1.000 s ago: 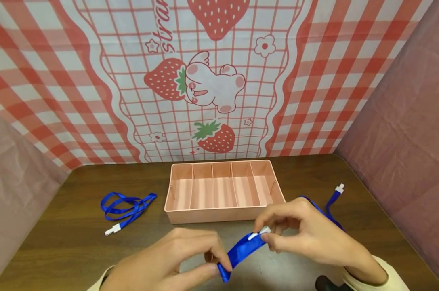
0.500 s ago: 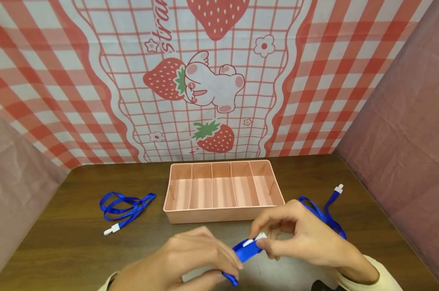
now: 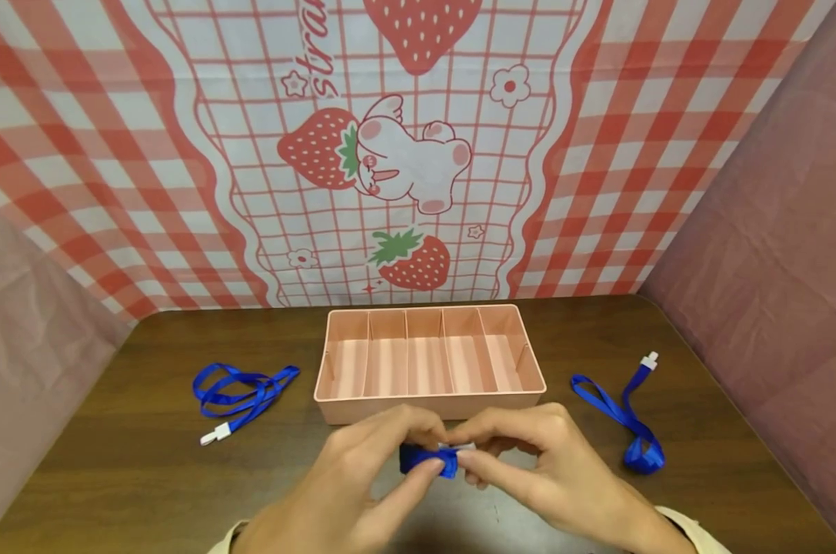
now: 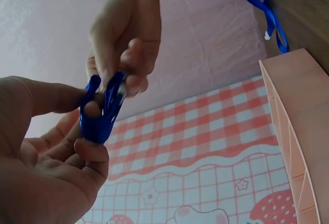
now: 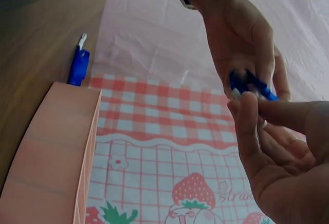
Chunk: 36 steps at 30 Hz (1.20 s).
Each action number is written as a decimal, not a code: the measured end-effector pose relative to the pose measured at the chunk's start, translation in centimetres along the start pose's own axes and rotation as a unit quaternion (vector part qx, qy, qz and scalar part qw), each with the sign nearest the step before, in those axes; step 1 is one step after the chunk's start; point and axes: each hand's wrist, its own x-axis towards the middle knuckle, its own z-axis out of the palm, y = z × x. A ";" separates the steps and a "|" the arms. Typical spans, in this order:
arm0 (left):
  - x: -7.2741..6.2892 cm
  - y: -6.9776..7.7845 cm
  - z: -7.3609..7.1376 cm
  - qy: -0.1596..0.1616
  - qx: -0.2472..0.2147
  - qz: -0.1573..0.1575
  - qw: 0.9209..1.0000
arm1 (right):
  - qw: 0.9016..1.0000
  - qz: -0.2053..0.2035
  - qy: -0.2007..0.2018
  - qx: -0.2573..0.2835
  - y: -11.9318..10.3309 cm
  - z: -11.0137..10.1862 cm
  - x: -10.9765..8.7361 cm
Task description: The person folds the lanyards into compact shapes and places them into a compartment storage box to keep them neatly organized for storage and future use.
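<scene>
In the head view, a blue lanyard [image 3: 421, 460] is folded into a small bundle between both hands, in front of the organizer box. My left hand [image 3: 355, 477] pinches the folded strap between thumb and fingers. My right hand [image 3: 552, 469] pinches the white clip end [image 3: 464, 446], which its fingertips partly cover. The fingertips of both hands nearly meet. From the left wrist, the strap [image 4: 96, 127] shows as several layers looped around a left finger. In the right wrist view, the white clip [image 5: 236, 94] peeks out beside the right fingertips.
A pink box [image 3: 362, 409] with several compartments, none holding anything visible, stands behind the hands. Left of it lies a loosely looped blue lanyard [image 3: 246, 419] with a white clip. Another blue lanyard [image 3: 643, 458] lies on the right. A checked strawberry cloth [image 3: 597, 192] hangs behind the table.
The hands have come together; the stretch of strap between them is now folded into a compact bundle. My right hand moved left, uncovering the lanyard on the right.
</scene>
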 end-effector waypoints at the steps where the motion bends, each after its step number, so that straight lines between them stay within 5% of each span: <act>1: 0.0 0.0 0.2 0.007 0.004 0.002 1.000 | 1.000 -0.003 0.006 -0.001 0.0 0.1 0.0; 13: 0.0 -0.3 1.1 0.048 0.072 0.037 0.996 | 0.999 0.034 0.031 0.005 -0.4 0.4 0.0; 21: 0.8 0.1 0.6 0.075 0.110 0.062 0.989 | 0.997 -0.060 0.054 0.009 -0.6 0.3 0.5; 27: 1.3 0.5 -0.2 0.079 0.147 0.085 0.982 | 0.995 -0.080 0.050 0.040 -0.9 -0.1 0.8; 36: 0.6 0.3 -1.0 -0.004 0.175 0.108 0.978 | 0.996 -0.047 0.045 0.061 -1.4 -0.6 0.4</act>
